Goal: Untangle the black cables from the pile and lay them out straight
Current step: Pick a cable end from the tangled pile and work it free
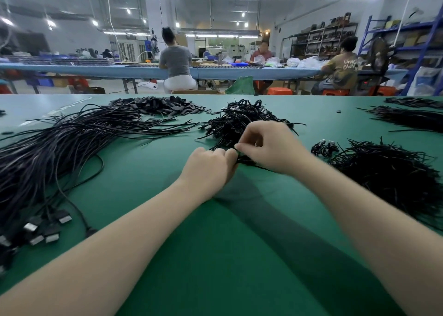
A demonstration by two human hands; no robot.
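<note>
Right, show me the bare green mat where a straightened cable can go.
Bare green table mat lies between the forearms, below the left hand and right hand. Crowded: long straight black cable bundle left, tangled black cable pile ahead, loose black pile right.

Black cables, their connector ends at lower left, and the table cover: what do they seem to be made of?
Black cables: flexible plastic or rubber jacket, slightly glossy, with pale sheen lines along the strands. Connector ends: black housings with silvery tips, likely plastic with metal. Table cover: smooth matte green mat, possibly rubber or vinyl; it shows soft shadows and no weave.
</note>
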